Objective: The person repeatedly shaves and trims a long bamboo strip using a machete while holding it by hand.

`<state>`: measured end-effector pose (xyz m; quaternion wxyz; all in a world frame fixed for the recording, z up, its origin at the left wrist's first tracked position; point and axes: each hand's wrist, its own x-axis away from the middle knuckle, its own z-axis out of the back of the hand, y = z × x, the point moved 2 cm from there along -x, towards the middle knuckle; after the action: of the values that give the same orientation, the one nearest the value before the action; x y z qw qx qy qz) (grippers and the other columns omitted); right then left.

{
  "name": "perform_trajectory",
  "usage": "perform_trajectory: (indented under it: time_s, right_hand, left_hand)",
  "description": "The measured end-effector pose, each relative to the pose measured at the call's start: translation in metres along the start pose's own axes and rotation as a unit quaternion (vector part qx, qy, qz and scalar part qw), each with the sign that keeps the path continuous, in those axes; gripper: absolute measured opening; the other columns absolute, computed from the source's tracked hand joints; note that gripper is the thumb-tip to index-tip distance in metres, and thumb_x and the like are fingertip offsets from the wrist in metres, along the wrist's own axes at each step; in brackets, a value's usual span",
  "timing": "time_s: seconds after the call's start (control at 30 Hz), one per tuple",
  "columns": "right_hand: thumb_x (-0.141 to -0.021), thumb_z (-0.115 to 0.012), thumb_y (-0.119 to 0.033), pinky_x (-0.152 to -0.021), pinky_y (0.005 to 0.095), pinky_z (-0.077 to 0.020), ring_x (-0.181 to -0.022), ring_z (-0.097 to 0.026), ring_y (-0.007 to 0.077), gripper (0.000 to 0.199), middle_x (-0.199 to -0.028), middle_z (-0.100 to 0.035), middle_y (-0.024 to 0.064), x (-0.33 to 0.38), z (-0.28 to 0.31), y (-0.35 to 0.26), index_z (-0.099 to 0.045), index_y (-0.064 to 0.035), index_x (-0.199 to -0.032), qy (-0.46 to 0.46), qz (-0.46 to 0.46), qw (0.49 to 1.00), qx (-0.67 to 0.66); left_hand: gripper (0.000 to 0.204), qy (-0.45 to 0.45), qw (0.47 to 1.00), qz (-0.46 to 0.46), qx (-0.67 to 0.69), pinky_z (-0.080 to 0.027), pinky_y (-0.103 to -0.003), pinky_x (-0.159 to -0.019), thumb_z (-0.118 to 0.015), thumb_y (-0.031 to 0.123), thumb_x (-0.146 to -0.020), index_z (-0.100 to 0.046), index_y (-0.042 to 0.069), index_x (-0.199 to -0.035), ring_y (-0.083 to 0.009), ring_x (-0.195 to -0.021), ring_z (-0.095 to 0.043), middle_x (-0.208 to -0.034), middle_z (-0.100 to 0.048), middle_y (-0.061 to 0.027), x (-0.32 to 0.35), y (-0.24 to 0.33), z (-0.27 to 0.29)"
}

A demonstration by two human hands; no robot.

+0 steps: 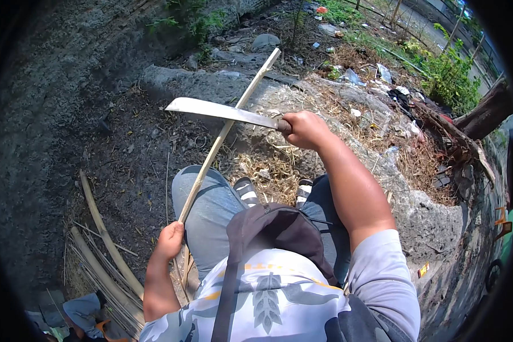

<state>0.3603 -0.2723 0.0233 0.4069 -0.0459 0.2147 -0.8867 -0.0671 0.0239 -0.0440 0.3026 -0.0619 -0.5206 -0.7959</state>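
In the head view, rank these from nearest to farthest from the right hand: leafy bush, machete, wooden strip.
1. Machete: gripped in the right hand.
2. Wooden strip: left of it, crossing the machete.
3. Leafy bush: upper right.

The knife (211,110) has a long, broad, silvery blade with a rounded tip and a short brown handle, mostly hidden in the closed right hand (306,129). It is held nearly level, tip to the left, its blade crossing above the strip (214,151); whether the two touch is unclear. The strip is pale, long, slim and almost straight, with squared-looking edges. It slants from the left hand (170,240), closed round its lower part, up past the left leg (211,205) to a bare far end, up and to the right beyond the blade.
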Motion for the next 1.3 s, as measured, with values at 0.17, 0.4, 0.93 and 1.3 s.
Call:
perform_trajectory:
  time_s: [0.17, 0.4, 0.93, 1.3]
  right_hand:
    - [-0.072, -0.073, -0.022, -0.068, 0.0463, -0.0552, -0.077, -0.070, 0.0343, 0.015, -0.074, -0.068, 0.0091, -0.001, -0.009, -0.039, -0.066, -0.0149, -0.084, -0.007, 0.203, 0.975, 0.095]
    - [-0.074, -0.068, -0.018, -0.074, 0.0491, -0.0560, -0.082, -0.070, 0.0375, 0.013, -0.080, -0.071, 0.0136, -0.015, -0.030, 0.005, -0.067, -0.0157, -0.087, 0.003, 0.018, 0.993, 0.113]
    - [-0.074, -0.070, -0.021, -0.077, 0.0464, -0.0577, -0.085, -0.072, 0.0328, 0.015, -0.084, -0.073, 0.0093, -0.004, -0.006, -0.053, -0.071, -0.0183, -0.089, -0.087, 0.054, 0.986, 0.128]
    - [-0.073, -0.071, -0.021, -0.071, 0.0492, -0.0560, -0.079, -0.070, 0.0365, 0.014, -0.077, -0.070, 0.0132, 0.000, -0.021, -0.047, -0.067, -0.0144, -0.085, -0.055, 0.075, 0.992, 0.081]
  left_hand:
    - [0.045, -0.007, 1.000, -0.016, -0.002, -0.038, -0.028, -0.057, -0.043, 0.040, -0.110, -0.053, 0.008, -0.080, -0.0071, -0.062, -0.041, -0.067, -0.046, 0.0054, 0.003, 0.006, 0.000]
    - [0.045, -0.027, 0.999, 0.024, 0.015, -0.037, -0.028, -0.055, -0.043, 0.042, -0.110, -0.051, 0.009, -0.080, -0.0083, -0.060, -0.043, -0.068, -0.046, 0.0041, -0.003, 0.031, -0.003]
    - [0.046, -0.045, 0.995, 0.041, 0.080, -0.034, -0.026, -0.055, -0.043, 0.045, -0.109, -0.049, 0.011, -0.078, -0.0083, -0.059, -0.037, -0.068, -0.043, 0.0052, -0.001, 0.018, -0.002]
    - [0.048, -0.056, 0.992, 0.069, 0.084, -0.033, -0.027, -0.052, -0.042, 0.045, -0.110, -0.051, 0.010, -0.077, -0.0077, -0.059, -0.038, -0.067, -0.044, 0.0051, -0.002, 0.022, 0.001]
